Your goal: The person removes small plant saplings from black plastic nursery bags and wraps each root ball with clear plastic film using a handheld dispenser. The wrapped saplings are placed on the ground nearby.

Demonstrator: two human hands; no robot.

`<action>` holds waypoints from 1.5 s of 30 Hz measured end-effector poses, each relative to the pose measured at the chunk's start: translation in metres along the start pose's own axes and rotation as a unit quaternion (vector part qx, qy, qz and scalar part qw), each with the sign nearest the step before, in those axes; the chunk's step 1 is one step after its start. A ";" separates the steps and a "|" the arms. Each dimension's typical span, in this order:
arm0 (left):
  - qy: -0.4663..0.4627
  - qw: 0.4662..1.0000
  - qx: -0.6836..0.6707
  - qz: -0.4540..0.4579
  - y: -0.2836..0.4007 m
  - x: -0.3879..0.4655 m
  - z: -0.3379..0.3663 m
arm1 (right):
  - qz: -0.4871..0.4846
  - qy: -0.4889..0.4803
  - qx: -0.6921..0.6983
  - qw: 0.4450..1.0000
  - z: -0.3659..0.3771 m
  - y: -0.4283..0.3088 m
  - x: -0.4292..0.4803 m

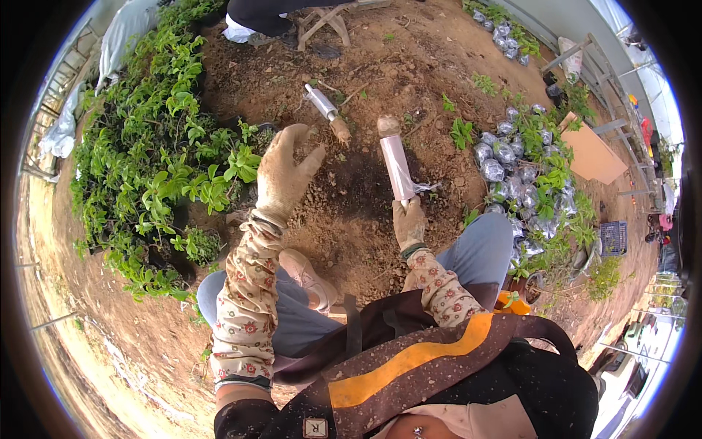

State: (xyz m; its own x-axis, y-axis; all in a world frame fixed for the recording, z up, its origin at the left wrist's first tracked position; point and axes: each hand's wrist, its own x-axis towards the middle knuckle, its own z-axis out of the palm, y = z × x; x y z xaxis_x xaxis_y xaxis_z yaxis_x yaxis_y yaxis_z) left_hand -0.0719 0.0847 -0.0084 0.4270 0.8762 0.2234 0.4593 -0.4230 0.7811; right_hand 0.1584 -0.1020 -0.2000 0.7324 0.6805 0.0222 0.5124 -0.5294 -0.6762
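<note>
My right hand [408, 225], in a soiled knit glove, grips the near end of a narrow roll of plastic stretch film [397, 167]. A loose tail of film trails off the roll's right side. The roll's far end is brown and dirt-coated. My left hand [285, 170], also gloved, holds nothing; its thumb and fingers are spread beside the leafy potted seedlings [159, 181]. Ahead of it, a second film roll [322, 103] with a dirty brown end lies on the soil [362, 186].
On the right are several leafy plants with film-wrapped root balls [507, 151], a cardboard sheet [592, 149] and a blue plastic crate [613, 238]. More wrapped plants [502, 38] stand farther off. Ahead, a person's dark-clothed leg [263, 13] is beside a wooden stool [323, 24].
</note>
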 end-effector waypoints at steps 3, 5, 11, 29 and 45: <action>-0.044 0.953 0.183 0.239 0.027 -0.015 0.021 | -0.164 -0.050 -0.085 0.981 -0.052 -0.065 -0.004; -0.066 0.945 0.190 0.259 0.038 -0.024 0.032 | -0.220 -0.076 -0.127 0.964 -0.074 -0.105 -0.014; -0.120 0.959 -0.063 0.248 0.027 -0.031 0.046 | -0.190 -0.172 0.008 0.967 -0.091 -0.138 -0.019; -0.467 0.827 0.312 0.002 -0.007 -0.020 0.039 | 0.372 -0.247 -0.084 0.891 0.025 0.151 0.054; -0.447 0.854 0.268 0.012 -0.004 0.006 0.069 | -0.128 -0.280 0.010 0.951 0.044 0.094 -0.004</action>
State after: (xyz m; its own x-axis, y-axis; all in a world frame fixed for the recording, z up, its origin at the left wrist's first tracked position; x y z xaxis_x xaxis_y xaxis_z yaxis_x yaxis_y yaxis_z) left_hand -0.0173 0.0758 -0.0510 0.7555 0.4411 -0.4843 0.6296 -0.6932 0.3508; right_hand 0.1836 -0.1318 -0.2962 0.2280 0.9519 -0.2046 0.6282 -0.3044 -0.7161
